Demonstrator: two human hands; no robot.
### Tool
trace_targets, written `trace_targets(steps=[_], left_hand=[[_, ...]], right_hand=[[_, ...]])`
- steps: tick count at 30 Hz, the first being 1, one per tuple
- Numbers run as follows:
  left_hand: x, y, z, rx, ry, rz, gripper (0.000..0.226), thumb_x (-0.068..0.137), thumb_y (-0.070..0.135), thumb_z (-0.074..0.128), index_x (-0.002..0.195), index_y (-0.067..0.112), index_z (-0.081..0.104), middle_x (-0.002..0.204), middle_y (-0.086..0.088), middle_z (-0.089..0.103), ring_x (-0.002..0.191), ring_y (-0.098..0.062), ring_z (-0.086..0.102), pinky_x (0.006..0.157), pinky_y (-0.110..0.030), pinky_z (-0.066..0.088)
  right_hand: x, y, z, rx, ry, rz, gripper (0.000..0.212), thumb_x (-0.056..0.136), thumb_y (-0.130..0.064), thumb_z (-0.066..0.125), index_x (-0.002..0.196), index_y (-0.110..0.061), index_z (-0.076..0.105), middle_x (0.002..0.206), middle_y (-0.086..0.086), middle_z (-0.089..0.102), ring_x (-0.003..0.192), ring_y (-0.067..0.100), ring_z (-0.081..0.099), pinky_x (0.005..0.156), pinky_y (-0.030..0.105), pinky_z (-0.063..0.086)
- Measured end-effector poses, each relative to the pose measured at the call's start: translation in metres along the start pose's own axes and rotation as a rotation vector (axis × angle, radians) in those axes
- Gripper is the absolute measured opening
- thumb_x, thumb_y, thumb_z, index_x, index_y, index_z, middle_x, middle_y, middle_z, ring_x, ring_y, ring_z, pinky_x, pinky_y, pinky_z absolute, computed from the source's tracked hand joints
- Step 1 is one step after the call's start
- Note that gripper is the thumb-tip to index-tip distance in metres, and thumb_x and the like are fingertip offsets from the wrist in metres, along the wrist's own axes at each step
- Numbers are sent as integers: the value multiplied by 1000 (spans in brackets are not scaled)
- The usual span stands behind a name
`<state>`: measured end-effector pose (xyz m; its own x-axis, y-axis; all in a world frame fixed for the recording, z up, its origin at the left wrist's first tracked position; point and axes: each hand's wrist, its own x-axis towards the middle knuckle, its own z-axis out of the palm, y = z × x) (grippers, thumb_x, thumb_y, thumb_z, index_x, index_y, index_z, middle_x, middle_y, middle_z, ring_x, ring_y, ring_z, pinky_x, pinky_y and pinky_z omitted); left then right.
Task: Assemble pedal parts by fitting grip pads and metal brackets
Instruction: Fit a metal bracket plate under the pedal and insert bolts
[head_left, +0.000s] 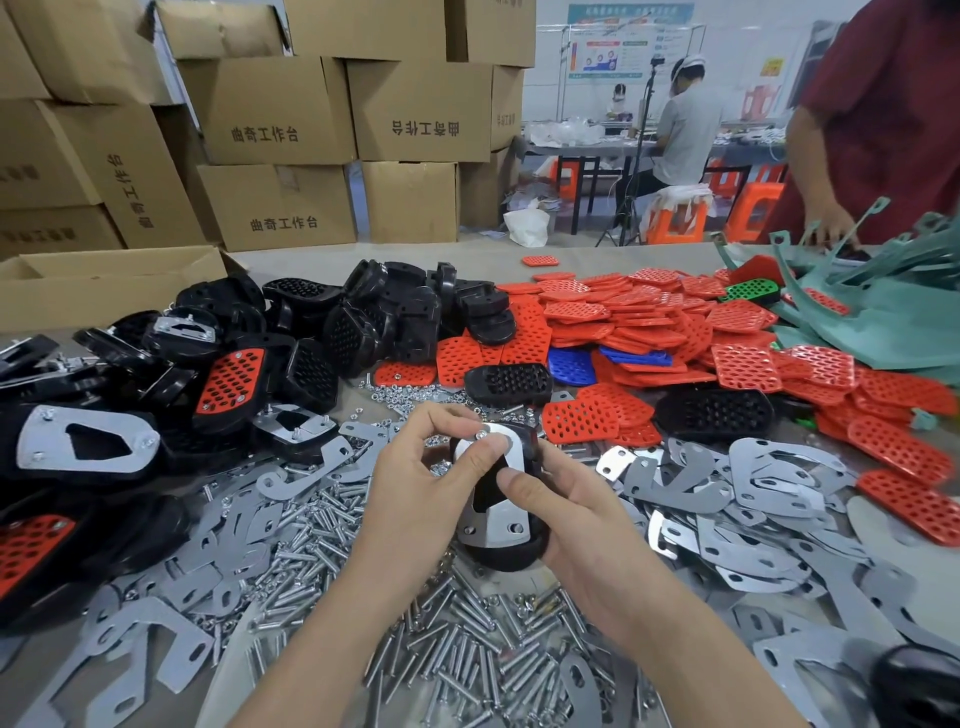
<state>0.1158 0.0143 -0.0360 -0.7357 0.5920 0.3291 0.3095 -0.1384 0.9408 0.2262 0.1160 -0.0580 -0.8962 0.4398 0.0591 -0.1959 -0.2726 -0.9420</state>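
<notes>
Left hand (415, 480) and right hand (574, 517) hold one black pedal (522, 553).
The left fingertips pinch a small nut (481, 431) at the top of the bracket (506, 514) lying on the pedal. The right hand grips the pedal's right side, its thumb pressed on the bracket. Bolts (467, 654) lie below the pedal, loose plates (737, 493) to its right, red pads (649, 322) behind it to the right, and spare shells (363, 312) behind it to the left.

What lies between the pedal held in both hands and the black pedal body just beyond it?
A scatter of small silver nuts on the table lies between the held pedal and the black pedal body; the head view shows it.
</notes>
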Motion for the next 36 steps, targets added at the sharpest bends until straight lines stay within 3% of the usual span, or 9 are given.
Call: trace_targets(steps=[7,12,16,19,22,27,29,33,36], left_hand=[[0,-2,-2,33,-34,41,6,86,32,72,87,38,69,103,16,71,97,-10,68,92,-41,54],[-2,-3,-5,128,-77,108,26,98,16,65,101,41,71,113,14,67,111,-12,64,99,-42,51],[-6,-1,-6,104,-133,75,28,97,30,61,120,45,65,123,16,64,118,-9,61,101,-38,48],[-6,-1,-2,60,-70,37,22,90,40,66,112,41,62,113,15,68,111,-4,63,95,-32,50],[-5,-2,-1,91,-37,39,9,93,35,71,98,36,64,106,15,68,102,-5,64,92,-39,54],[-7,-1,-1,165,-102,120,22,100,26,57,111,41,67,119,16,64,119,-11,59,103,-39,47],[-8,-1,0,107,-85,78,24,97,29,56,116,41,63,120,15,65,119,-9,59,103,-39,48],[-8,-1,-1,84,-81,48,16,94,28,55,106,34,63,114,10,67,108,-16,63,93,-48,53],[-9,2,-3,149,-106,99,27,93,19,51,106,36,67,115,12,64,113,-14,60,96,-40,48]], right_hand=[[1,0,-2,18,-7,-5,33,96,-18,62,127,-23,71,126,14,73,120,33,69,107,54,52],[1,-2,-2,29,-9,-3,31,96,-18,62,124,-22,72,123,15,74,116,33,71,102,50,57],[1,-4,-2,49,-28,5,27,102,-13,59,124,-22,73,123,16,74,114,33,71,97,47,59],[1,-3,-1,54,-29,8,31,104,-8,55,125,-20,73,122,17,74,112,32,72,93,43,60],[0,-3,0,52,-28,23,31,105,-7,54,130,-15,69,122,18,74,113,32,72,94,42,60],[0,-5,1,62,18,30,27,104,-6,54,121,-15,74,122,23,72,115,40,69,102,56,54],[0,-5,1,65,19,39,28,104,-6,54,122,-17,73,122,23,72,118,41,68,102,56,55],[0,-5,1,66,24,40,29,103,-7,55,124,-17,73,121,21,73,116,40,69,100,53,57],[0,-5,2,57,19,37,27,104,-7,55,122,-16,73,120,21,74,115,39,70,100,53,57]])
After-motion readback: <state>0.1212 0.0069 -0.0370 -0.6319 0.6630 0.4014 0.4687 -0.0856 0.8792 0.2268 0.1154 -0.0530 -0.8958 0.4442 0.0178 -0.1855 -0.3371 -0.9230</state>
